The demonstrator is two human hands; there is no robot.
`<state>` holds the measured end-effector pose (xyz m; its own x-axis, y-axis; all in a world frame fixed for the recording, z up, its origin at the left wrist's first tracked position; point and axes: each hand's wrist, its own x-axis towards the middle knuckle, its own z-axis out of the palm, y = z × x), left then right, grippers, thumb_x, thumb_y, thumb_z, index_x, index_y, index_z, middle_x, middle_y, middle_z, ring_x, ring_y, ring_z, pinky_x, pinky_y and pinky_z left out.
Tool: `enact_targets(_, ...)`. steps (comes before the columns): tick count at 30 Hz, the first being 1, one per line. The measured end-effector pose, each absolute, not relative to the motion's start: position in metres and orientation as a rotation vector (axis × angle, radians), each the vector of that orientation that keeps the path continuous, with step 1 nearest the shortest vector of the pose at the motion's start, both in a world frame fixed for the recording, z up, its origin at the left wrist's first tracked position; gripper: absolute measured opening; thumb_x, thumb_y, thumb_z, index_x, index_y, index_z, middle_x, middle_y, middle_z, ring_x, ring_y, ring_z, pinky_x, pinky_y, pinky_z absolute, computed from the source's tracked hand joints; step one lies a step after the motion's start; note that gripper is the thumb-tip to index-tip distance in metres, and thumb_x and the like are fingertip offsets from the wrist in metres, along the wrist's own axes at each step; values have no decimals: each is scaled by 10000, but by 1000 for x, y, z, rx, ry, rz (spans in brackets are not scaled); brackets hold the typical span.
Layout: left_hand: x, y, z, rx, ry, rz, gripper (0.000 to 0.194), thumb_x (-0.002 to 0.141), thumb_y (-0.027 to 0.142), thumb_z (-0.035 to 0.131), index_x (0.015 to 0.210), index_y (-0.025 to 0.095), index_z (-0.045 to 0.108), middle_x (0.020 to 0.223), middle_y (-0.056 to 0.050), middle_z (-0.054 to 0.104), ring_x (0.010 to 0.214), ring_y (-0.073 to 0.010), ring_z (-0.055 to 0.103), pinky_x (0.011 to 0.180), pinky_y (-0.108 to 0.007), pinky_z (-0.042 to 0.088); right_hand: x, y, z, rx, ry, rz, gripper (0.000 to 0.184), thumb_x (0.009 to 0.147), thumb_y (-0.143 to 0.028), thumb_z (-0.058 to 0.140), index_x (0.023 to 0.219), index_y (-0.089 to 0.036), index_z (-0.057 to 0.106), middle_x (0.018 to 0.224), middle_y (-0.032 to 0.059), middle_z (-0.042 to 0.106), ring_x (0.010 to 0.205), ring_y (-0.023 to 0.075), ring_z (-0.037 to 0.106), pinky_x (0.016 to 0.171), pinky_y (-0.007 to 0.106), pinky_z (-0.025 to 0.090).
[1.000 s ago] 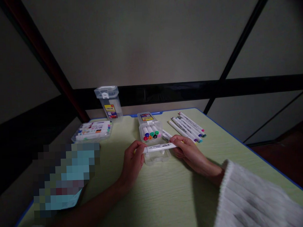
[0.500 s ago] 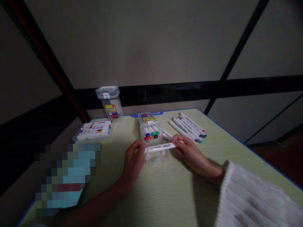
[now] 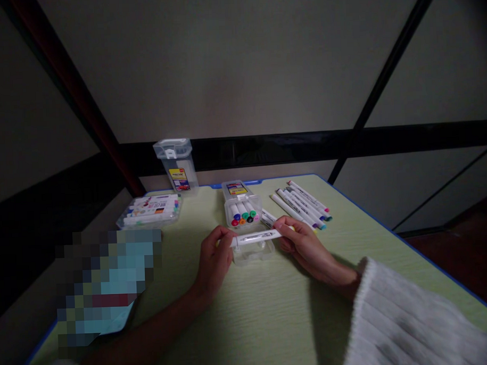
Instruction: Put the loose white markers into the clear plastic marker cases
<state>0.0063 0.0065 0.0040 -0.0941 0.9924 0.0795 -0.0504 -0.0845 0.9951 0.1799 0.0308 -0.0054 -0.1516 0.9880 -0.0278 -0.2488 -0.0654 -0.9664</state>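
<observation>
A white marker pen lies level between my two hands, above the table. My left hand pinches its left end, and my right hand pinches its right end; a bit of yellow shows at the tips. Just behind it, a clear plastic case lies on its back with several markers in it, their coloured ends facing me. Its open transparent lid rests on the table under the held pen, partly covered by it. One more white marker lies right of the case, partly hidden by my right hand.
Several loose white markers lie at the back right of the pale green table. A tall clear case stands upright at the back left. Before it lies a flat case of markers. A pixelated flat object is at the left.
</observation>
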Motion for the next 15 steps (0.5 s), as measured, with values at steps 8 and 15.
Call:
enact_targets(8, 7, 5, 5, 1167, 1197, 1360, 196, 698, 339, 499, 599, 170, 478, 374, 111, 292, 307, -31, 238, 313, -155, 153, 180, 30, -5, -972, -1104, 1465, 334, 641, -457, 688, 615, -184, 498, 400, -87, 347, 402, 58, 234, 434, 247, 106)
enact_targets(15, 7, 6, 4, 1185, 1203, 1362, 192, 700, 332, 494, 598, 170, 482, 363, 114, 282, 301, -31, 240, 307, -152, 146, 179, 30, -5, -968, -1102, 1456, 329, 647, -445, 687, 617, -184, 490, 416, -83, 350, 414, 60, 245, 440, 245, 121)
